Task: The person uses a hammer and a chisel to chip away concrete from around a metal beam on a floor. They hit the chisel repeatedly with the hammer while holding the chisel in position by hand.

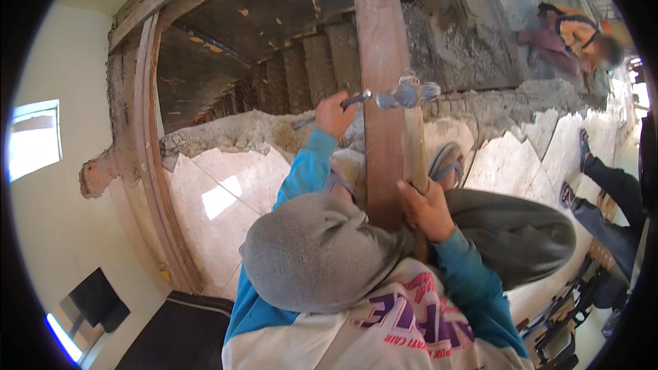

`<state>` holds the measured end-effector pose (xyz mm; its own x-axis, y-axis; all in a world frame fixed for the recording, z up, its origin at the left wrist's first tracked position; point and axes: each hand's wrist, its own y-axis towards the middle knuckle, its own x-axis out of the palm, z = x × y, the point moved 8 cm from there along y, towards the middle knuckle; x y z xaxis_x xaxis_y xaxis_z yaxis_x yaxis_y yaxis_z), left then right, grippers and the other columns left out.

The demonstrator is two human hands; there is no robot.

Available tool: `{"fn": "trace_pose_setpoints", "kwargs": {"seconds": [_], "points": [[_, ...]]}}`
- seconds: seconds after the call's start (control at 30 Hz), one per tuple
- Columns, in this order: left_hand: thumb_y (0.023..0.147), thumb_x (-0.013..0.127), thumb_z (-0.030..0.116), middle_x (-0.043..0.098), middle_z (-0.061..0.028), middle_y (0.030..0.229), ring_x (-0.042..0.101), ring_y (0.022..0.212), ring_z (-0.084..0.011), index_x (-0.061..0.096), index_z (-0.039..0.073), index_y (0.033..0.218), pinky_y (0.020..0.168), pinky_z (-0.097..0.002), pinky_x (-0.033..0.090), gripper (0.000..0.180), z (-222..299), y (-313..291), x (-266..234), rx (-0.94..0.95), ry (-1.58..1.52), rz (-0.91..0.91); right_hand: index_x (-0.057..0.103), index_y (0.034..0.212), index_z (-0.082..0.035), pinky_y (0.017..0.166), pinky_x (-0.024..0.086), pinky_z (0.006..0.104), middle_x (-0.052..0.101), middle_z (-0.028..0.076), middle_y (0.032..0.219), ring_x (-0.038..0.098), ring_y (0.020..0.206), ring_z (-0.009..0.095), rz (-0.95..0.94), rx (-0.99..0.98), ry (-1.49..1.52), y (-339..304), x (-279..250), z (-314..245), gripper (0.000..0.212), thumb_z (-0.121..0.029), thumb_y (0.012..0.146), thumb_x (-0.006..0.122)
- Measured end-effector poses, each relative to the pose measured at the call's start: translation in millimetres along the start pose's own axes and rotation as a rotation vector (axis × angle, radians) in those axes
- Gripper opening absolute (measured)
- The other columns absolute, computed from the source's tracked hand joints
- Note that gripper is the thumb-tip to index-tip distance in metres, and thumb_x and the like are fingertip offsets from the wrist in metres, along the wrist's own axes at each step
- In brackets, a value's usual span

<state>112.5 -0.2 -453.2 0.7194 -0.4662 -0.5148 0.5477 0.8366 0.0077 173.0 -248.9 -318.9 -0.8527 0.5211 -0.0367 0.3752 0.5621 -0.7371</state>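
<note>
My left hand point(332, 116) is closed around a dark metal chisel point(356, 101). The chisel lies nearly level, its blunt end toward the hammer and its other end at the broken concrete edge point(257, 127) of the floor. In my right hand point(430, 211) is the wooden handle of a sledgehammer point(415, 140). Its worn grey metal head is slightly blurred and stands just right of the chisel's blunt end, apart from it. Between my feet runs a reddish-brown wooden plank point(381, 41), passing under or behind the hammer.
Cracked white tiles point(226, 181) border a deep opening with rough concrete steps point(319, 58). A wooden post point(147, 109) rises at left. At the upper right a person point(576, 38) crouches; another person's dark-trousered legs point(613, 195) show at right. A black case-like object point(179, 332) sits lower left.
</note>
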Motion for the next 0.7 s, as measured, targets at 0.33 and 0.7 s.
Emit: {"fn": "trace_pose_setpoints", "kwargs": {"seconds": [0.33,0.7], "points": [[0.083,0.064,0.028,0.045,-0.0205,0.058,0.042,0.056,-0.0416,0.048,0.003,0.062,0.048,-0.0449,0.033,0.037,11,-11,-4,0.038,-0.026,-0.017,0.052,0.11,-0.001,0.046,0.035,0.0241,0.038,-0.002,0.058,0.037,0.049,0.008,0.954,-0.927,-0.141,-103,-143,-158,0.032,-0.03,0.096,0.046],[0.084,0.062,0.014,0.045,-0.0149,0.054,0.046,0.05,-0.0359,0.043,0.008,0.057,0.047,-0.0423,0.034,0.033,22,-94,-11,0.344,-0.056,0.078,0.046,0.104,-0.003,0.035,0.025,0.02,0.03,-0.004,0.053,0.026,0.037,0.005,0.501,-0.987,0.462,-102,-156,-158,0.026,-0.028,0.097,0.045]]}}
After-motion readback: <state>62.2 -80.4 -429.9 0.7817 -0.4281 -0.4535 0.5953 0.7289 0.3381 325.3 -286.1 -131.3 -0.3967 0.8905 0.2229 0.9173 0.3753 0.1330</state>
